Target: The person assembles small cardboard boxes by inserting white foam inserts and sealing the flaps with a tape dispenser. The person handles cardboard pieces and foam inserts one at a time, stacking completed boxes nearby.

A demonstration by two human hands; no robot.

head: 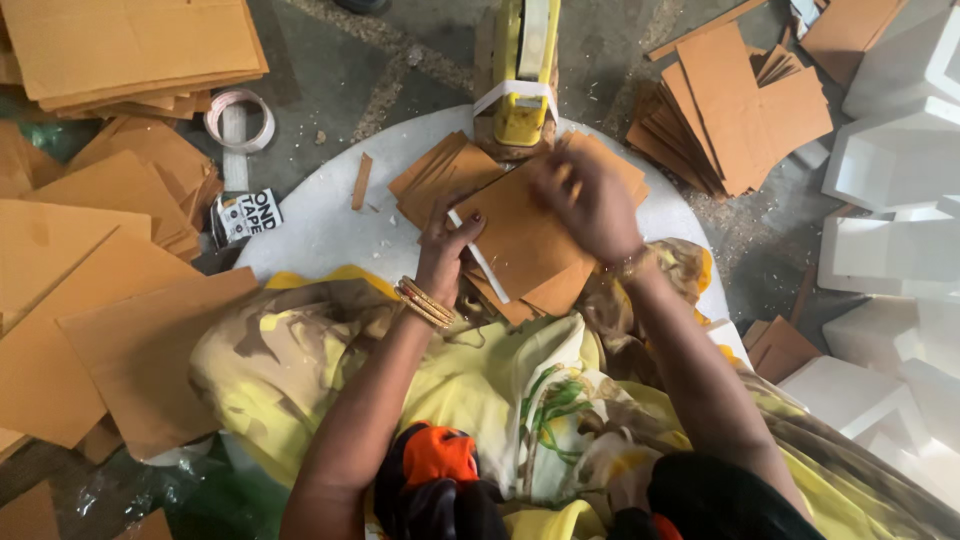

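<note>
On the round white board (320, 225) over the lap lies a flat, matte brown cardboard square (525, 240), its white tape strip (480, 262) running diagonally. The left hand (448, 245) pinches the strip; the right hand (590, 205), blurred, grips the far edge below the yellow tape dispenser (522, 70).

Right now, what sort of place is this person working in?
Probably a small packing workshop, worked on the floor. Stacks of cut cardboard sheets lie all around, white foam blocks are piled on one side, and a yellow tape dispenser stands before the hands.
</note>
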